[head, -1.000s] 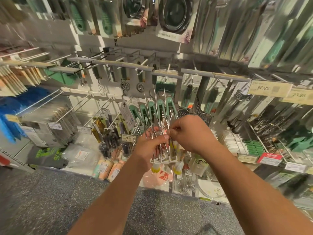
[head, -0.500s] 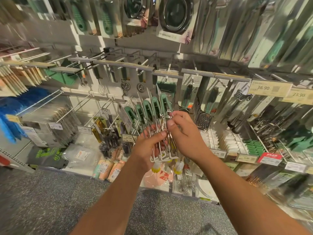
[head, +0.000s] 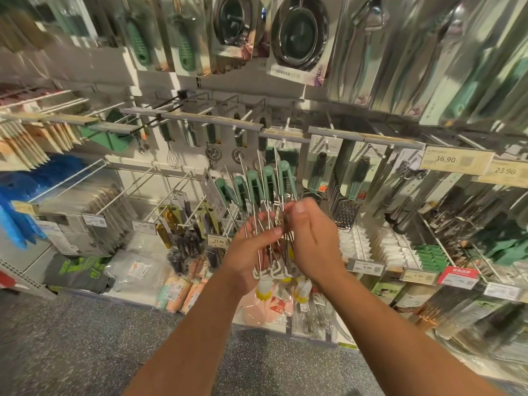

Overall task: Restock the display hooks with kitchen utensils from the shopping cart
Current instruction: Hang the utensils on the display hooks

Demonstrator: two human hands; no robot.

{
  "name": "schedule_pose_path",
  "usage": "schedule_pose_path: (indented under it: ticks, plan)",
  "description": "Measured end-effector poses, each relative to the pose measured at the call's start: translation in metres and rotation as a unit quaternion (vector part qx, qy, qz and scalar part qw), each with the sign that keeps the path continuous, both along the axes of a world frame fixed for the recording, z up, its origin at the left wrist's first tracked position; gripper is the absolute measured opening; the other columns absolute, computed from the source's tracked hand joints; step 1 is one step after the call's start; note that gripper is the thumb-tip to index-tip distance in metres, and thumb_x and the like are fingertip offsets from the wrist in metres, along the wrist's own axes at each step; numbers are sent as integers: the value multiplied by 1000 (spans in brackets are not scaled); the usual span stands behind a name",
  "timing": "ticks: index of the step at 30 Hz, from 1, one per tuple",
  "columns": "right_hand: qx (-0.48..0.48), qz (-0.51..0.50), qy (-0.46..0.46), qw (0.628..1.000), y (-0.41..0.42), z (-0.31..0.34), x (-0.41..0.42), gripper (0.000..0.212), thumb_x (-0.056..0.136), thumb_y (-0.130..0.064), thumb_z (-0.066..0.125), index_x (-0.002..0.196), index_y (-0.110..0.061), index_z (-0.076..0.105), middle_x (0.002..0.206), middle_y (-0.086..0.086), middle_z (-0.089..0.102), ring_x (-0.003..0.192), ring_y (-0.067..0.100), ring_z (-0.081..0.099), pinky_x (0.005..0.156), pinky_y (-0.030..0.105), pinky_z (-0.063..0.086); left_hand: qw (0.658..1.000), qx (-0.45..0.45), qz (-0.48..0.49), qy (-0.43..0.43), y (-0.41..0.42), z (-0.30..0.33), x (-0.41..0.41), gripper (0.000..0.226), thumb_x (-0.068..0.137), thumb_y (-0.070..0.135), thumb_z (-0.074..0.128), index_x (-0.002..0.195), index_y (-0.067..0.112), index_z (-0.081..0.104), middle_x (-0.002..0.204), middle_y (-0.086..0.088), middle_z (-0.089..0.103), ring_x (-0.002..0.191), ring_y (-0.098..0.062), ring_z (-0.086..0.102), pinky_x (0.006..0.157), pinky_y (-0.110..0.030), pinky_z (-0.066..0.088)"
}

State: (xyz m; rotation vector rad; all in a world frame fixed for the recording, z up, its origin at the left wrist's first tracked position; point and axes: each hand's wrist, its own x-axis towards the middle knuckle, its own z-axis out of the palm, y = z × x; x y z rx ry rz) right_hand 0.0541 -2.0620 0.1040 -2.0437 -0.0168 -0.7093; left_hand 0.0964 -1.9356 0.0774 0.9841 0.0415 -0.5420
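Centre of frame: left hand (head: 251, 252) gripping a fanned bundle of green-handled utensils (head: 257, 190), fingers curling round their wires; right hand (head: 311, 238) pinching one wire.

A yellowed price label reading 36.90 (head: 454, 160) is clipped at the right, with another reading 23.90 (head: 505, 171) just beside it. A speckled grey floor (head: 71, 344) is seen below. Blue packets (head: 17, 201) are stacked far left.
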Motion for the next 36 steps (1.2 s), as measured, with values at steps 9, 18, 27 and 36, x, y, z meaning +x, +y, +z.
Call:
schedule_pose_path:
  ticks: [9, 18, 27, 36]
  plan:
    - [214, -22, 104, 971, 6, 10, 7, 36, 108, -48, 41, 138, -31, 48, 139, -10, 56, 127, 10, 53, 108, 40, 43, 999, -22, -2, -26, 10, 12, -1, 42, 66, 8, 78, 106, 20, 77, 99, -12, 75, 67, -20, 70, 62, -36, 61]
    - [318, 115, 258, 905, -2, 12, 6, 135, 48, -98, 66, 160, -32, 29, 164, 0, 36, 147, 27, 39, 119, 57, 32, 999, 27, -12, -44, 16, 9, -1, 70, 60, 10, 90, 126, 18, 66, 103, -12, 77, 84, -28, 72, 92, -51, 54]
    - [320, 126, 321, 883, -32, 12, 15, 88, 55, -82, 81, 127, -33, 67, 146, -1, 59, 140, 33, 49, 116, 70, 30, 996, -83, -38, -12, 23, 7, 0, 29, 78, 1, 65, 97, 15, 80, 89, -12, 77, 53, -19, 66, 51, -32, 59]
    - [280, 63, 324, 901, -33, 2, 15, 93, 54, -84, 78, 129, -31, 61, 132, 3, 63, 116, 28, 65, 107, 60, 46, 999, -30, -33, 14, 27, 5, 22, 49, 75, 1, 72, 120, 14, 60, 94, -11, 76, 57, -20, 67, 53, -31, 58]
